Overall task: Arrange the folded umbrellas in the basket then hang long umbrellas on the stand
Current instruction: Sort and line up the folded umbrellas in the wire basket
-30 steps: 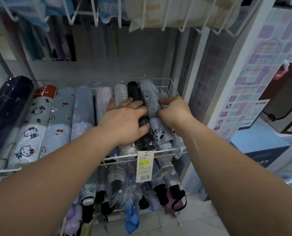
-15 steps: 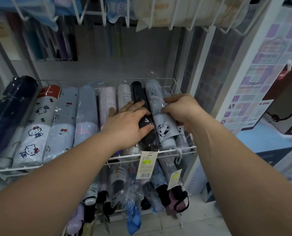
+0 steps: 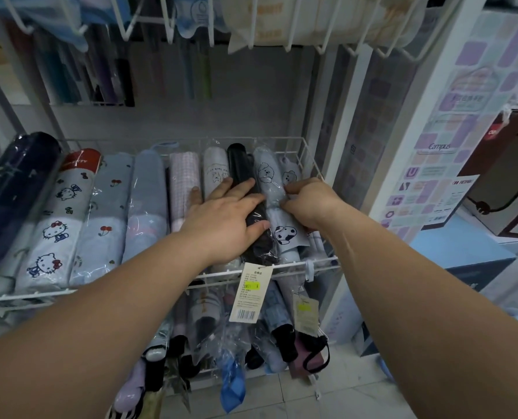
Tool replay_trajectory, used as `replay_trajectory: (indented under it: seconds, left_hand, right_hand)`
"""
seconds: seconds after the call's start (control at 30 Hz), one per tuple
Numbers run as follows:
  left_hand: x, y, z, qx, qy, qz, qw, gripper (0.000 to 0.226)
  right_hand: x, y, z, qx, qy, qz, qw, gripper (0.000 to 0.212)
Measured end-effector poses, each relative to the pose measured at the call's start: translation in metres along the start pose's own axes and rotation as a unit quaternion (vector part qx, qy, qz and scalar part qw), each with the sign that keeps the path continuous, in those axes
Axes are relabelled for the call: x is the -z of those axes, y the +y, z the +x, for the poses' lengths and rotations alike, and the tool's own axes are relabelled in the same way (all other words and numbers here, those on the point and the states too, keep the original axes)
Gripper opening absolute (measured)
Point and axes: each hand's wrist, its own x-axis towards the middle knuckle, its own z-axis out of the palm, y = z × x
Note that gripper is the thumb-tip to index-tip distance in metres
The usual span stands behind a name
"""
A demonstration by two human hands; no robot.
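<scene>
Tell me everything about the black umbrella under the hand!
The black umbrella is folded short, a plain dark roll in a crinkly clear plastic sleeve. It lies lengthwise in the white wire basket, rounded end pointing away, near end at the front rim. It is squeezed between a white umbrella and a pale blue puppy umbrella. The left hand lies across its middle, fingers on top, thumb against its side. A white price tag with a barcode hangs just below its near end.

We face a grey back wall (image 3: 251, 95), at our right a white pillar (image 3: 433, 86) bearing a pastel chequered paper poster (image 3: 457, 122), beneath us pale glossy floor tiles (image 3: 342, 397), soft even light
</scene>
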Motion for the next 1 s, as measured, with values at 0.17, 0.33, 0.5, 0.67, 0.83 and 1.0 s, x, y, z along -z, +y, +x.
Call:
replay_trajectory:
  seconds: [0.17,0.33,0.5,0.67,0.83,1.0]
  left_hand:
    - [0.008,-0.004,-0.013,-0.003,0.02,-0.019,1.0,0.061]
    - [0.041,-0.039,-0.043,0.034,0.102,-0.007,0.994,0.054]
    - [0.073,-0.112,-0.086,0.151,0.148,0.065,0.975,0.049]
    - [0.088,-0.155,-0.124,0.254,0.152,0.071,0.953,0.04]
    - [0.081,-0.166,-0.137,0.29,0.154,0.033,0.944,0.037]
    - [0.083,-0.171,-0.135,0.301,0.221,-0.101,0.922,0.028]
  right_hand:
    - [0.0,-0.007,-0.009,0.016,0.052,-0.062,0.997,0.04]
    - [-0.005,-0.049,-0.017,0.082,0.156,-0.01,0.984,0.038]
    - [-0.037,-0.13,-0.025,0.165,0.145,0.121,0.968,0.032]
    - [-0.083,-0.203,-0.031,0.18,0.005,0.297,0.938,0.033]
    - [-0.113,-0.248,-0.037,0.145,-0.069,0.407,0.899,0.025]
    - [-0.122,-0.256,-0.038,0.125,-0.111,0.487,0.857,0.016]
